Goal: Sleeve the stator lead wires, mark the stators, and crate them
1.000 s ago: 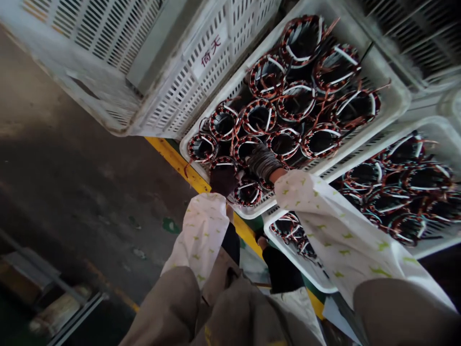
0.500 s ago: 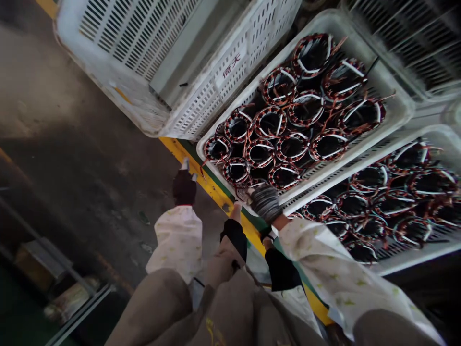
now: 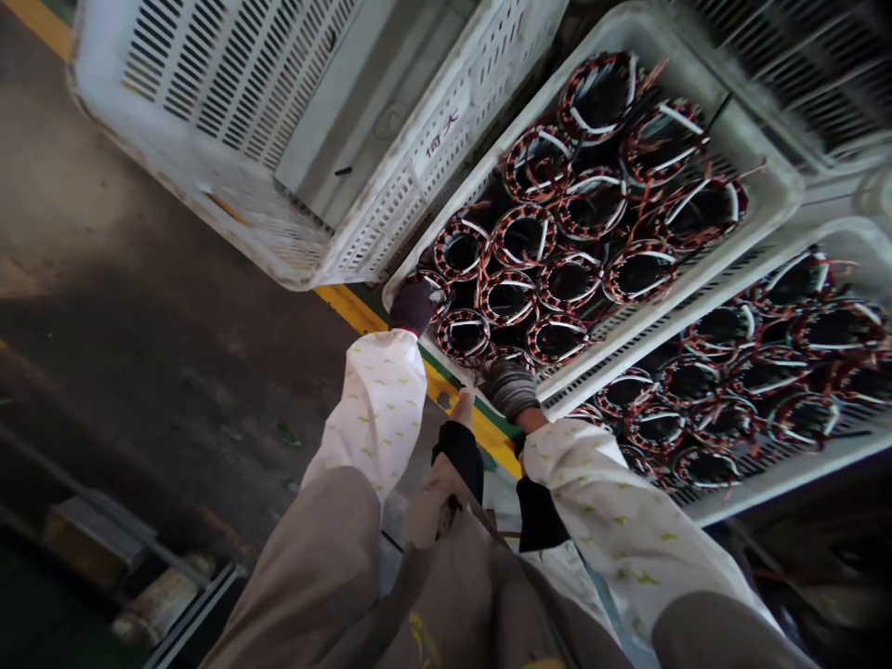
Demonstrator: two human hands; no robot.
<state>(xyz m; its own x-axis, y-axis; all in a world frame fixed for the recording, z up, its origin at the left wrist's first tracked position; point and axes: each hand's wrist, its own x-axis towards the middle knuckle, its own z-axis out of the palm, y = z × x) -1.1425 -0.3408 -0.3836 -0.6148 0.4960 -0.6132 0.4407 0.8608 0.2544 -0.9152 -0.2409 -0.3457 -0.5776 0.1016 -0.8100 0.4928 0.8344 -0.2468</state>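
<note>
I am wearing a dark knitted cloth glove on my left hand (image 3: 414, 305), a grey ribbed one on my right hand (image 3: 511, 388). Glossy copper-wound stator rings (image 3: 568, 279) are gleaming in a matt white slotted plastic crate (image 3: 759, 177).

The left hand (image 3: 413, 305), out over the floor (image 3: 139, 307) half a second ago, has come back to the near corner of the stator crate (image 3: 759, 158).
</note>
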